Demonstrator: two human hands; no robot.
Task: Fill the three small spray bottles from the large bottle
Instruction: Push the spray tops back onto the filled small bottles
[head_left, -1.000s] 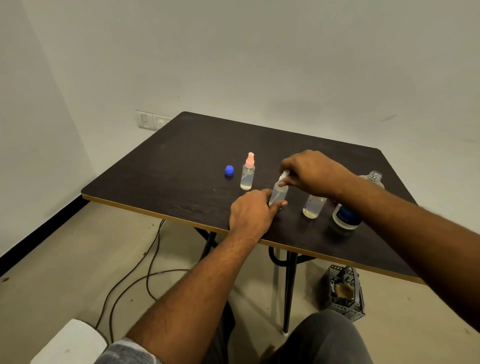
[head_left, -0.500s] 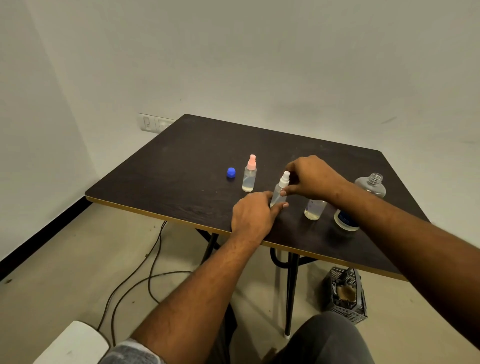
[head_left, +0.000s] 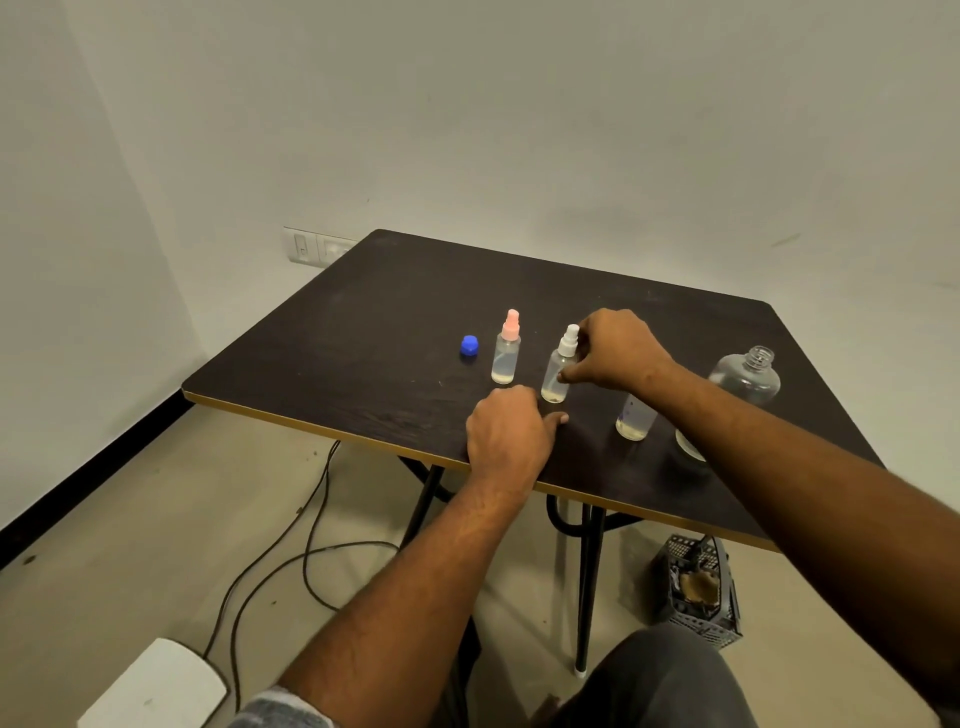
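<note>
On the dark table (head_left: 363, 332) stand three small clear spray bottles, each with a little liquid at the bottom. The pink-topped bottle (head_left: 506, 353) stands alone at the left. My right hand (head_left: 618, 353) grips the white-topped bottle (head_left: 557, 371), fingers at its spray head and thumb on its body. The third small bottle (head_left: 635, 422) stands to the right, its top hidden behind my right forearm. The large clear bottle (head_left: 748, 376) stands uncapped at the far right. Its blue cap (head_left: 469, 346) lies left of the pink-topped bottle. My left hand (head_left: 511, 436) rests on the table, loosely curled and holding nothing.
The table's front edge runs just under my left wrist. A wall socket (head_left: 311, 247) sits behind the table's far left corner. Cables (head_left: 311, 545) trail over the floor. A black crate (head_left: 698, 587) stands under the table, and a white object (head_left: 156, 686) lies at the bottom left.
My left hand has let go of the white-topped bottle and dropped to the table. My right hand keeps hold of that bottle, now also with its thumb on the body.
</note>
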